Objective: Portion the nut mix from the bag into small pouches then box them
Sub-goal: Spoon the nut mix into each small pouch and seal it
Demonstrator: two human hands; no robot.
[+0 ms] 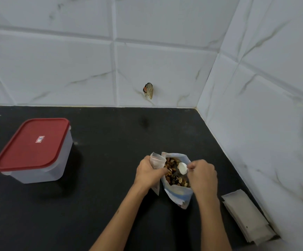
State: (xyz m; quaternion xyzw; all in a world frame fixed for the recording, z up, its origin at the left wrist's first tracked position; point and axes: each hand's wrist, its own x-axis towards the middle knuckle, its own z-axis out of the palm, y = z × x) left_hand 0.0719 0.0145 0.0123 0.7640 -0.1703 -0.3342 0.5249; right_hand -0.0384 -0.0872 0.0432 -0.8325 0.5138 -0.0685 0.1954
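We have one bag of nut mix [177,180] standing open on the dark tabletop [101,178], near the right corner where the tiled walls meet. Our left hand [149,172] grips one small pouch [157,161] by its side, mouth up and pressed against the bag's left rim, so that a scoop need travel only a short way and spilled nuts would likely fall back into the bag. Our right hand [202,175] pinches the handle of one white scoop [182,168], whose bowl sits over the nuts inside the bag; whether it is loaded, we cannot tell. The two hands are close together but apart, each closed on its own thing.

To the right, near the wall, lies one stack of flat empty pouches [246,216], within reach of the right hand; their number is too hard to count. Well apart on the left stands one clear box with a red lid [33,149], lid on, waiting for filled pouches. We see no filled pouch yet, so we judge the portioning to be at an early stage.
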